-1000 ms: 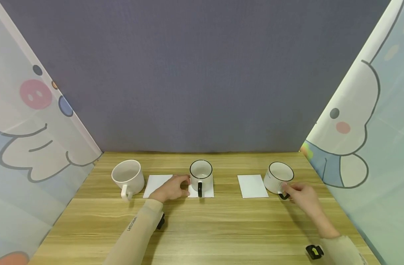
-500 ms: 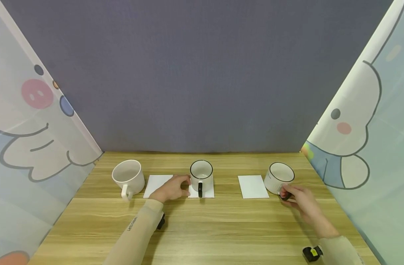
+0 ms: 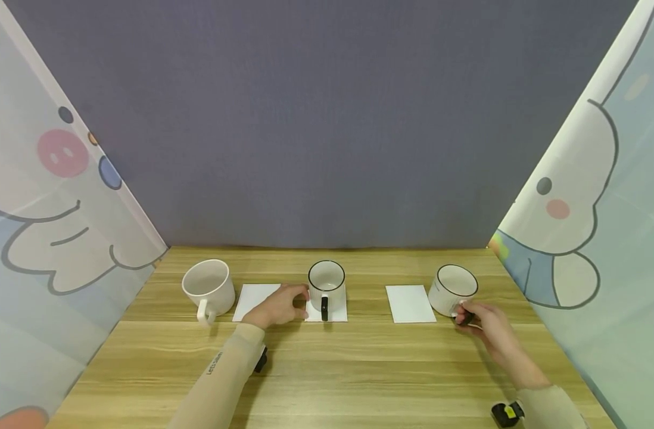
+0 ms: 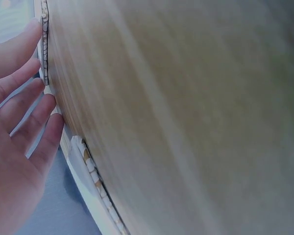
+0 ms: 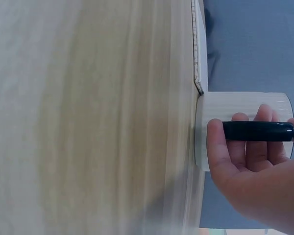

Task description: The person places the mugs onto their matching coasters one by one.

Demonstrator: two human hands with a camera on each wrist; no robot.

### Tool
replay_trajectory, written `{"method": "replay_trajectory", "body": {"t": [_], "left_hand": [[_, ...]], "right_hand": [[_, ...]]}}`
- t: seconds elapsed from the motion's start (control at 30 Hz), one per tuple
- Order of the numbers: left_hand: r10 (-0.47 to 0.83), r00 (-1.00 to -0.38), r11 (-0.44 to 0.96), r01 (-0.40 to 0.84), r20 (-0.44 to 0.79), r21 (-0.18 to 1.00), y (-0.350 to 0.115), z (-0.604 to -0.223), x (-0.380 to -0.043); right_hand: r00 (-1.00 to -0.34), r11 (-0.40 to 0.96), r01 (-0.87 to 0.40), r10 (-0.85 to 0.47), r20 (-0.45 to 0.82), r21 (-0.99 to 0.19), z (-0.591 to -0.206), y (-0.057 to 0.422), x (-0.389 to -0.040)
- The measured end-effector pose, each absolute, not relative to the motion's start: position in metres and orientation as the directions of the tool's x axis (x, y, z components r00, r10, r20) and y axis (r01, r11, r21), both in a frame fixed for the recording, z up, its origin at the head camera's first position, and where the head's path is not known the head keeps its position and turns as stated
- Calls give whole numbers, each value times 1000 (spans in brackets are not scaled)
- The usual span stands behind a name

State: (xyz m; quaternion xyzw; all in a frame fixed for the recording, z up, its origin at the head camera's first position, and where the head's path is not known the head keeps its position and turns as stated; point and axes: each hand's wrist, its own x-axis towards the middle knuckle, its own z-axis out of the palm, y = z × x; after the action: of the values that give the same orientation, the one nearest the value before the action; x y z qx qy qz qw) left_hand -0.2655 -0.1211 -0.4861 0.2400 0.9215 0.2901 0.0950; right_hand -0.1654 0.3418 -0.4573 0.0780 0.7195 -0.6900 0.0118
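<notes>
In the head view, my left hand (image 3: 276, 308) reaches over the left coaster, fingertips beside a white mug with a black rim (image 3: 333, 297). That mug stands upright on the middle square white coaster (image 3: 340, 314). Whether my fingertips touch the mug or the coaster edge I cannot tell. The left wrist view shows these fingers (image 4: 46, 137) loosely extended near the coaster edge (image 4: 45, 44). My right hand (image 3: 493, 333) holds a second black-rimmed white mug (image 3: 444, 300) by its black handle (image 5: 259, 131). The mug stands upright on the table, just right of the right coaster (image 3: 411, 304).
An all-white mug (image 3: 211, 298) stands at the left of the wooden table (image 3: 359, 369), handle toward me. Next to it lies the left coaster (image 3: 250, 300). A grey panel (image 3: 327, 131) rises behind the table, with cartoon-printed curtains (image 3: 627, 196) on both sides.
My right hand has shifted slightly and its fingers have curled further round the mug's black handle. The left hand and the mugs look the same.
</notes>
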Motion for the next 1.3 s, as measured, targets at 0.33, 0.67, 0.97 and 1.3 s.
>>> {"method": "replay_trajectory", "body": {"t": [0.33,0.67,0.97,1.3], "left_hand": [[501,-865,717,391,-37,577,-121,-486,-266],[492,-869,727,382,-46,571,-120,-485,-265],[512,-858,709,409,-21,575,-121,-486,-265],[509,-860,715,396,-39,575,-121,-486,-267]], "right_hand": [[-990,37,119,82,-116,-992,-458,343,-164],[-994,88,84,81,-77,-993,-462,342,-164],[-991,76,107,89,-100,-991,-463,343,-165],[-988,66,125,97,-118,-990,-462,342,-165]]}}
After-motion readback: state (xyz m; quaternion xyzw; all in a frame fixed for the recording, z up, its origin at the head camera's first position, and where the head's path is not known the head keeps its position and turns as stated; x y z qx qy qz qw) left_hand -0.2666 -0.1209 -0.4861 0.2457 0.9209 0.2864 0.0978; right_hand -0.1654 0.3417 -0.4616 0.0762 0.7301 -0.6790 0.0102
